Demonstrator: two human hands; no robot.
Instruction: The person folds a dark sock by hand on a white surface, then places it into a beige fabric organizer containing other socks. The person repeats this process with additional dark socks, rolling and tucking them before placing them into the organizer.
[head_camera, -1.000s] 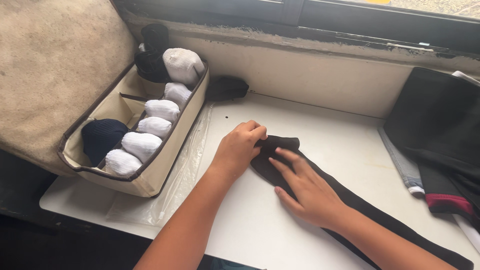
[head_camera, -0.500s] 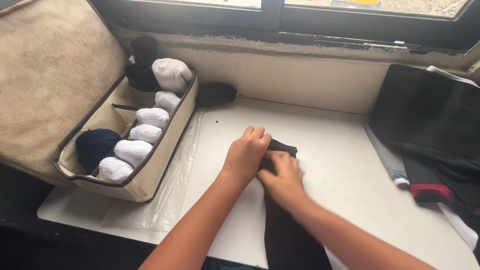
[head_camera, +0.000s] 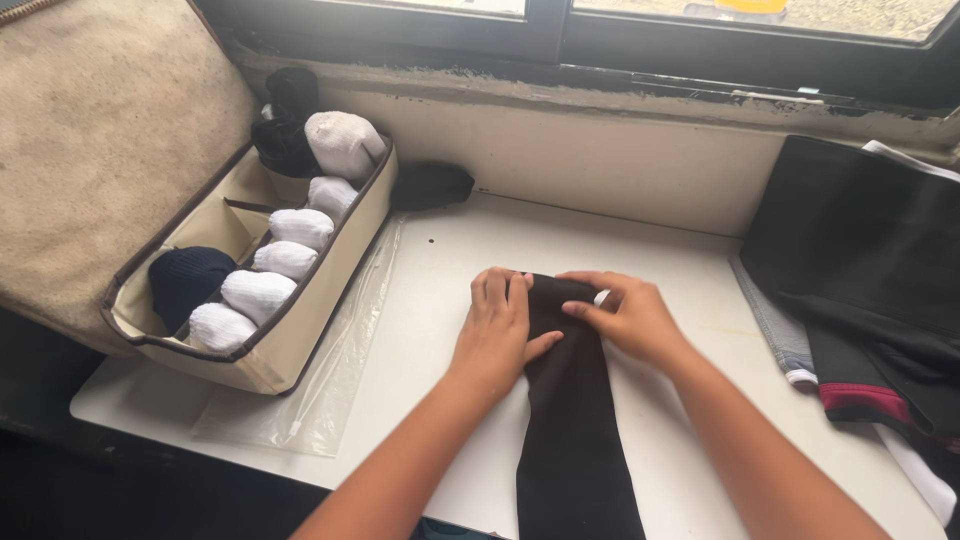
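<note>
A long black sock (head_camera: 572, 420) lies flat on the white table (head_camera: 660, 260), running from the middle toward the near edge. My left hand (head_camera: 497, 330) presses flat on the sock's left side near its far end, fingers pointing away from me. My right hand (head_camera: 626, 315) rests on the far end from the right, fingers pinching the fabric edge. Both hands touch the sock at its top end.
A beige fabric organizer (head_camera: 262, 360) at the left holds several rolled white socks (head_camera: 258, 292) and dark ones (head_camera: 186, 280). A clear plastic bag (head_camera: 330, 390) lies beside it. A black bundle (head_camera: 430, 186) sits by the wall. Folded dark clothes (head_camera: 860, 280) pile up at the right.
The sock swung from a diagonal lie to pointing straight toward me. My hands came together at its far end, then spread flat on either side of it.
</note>
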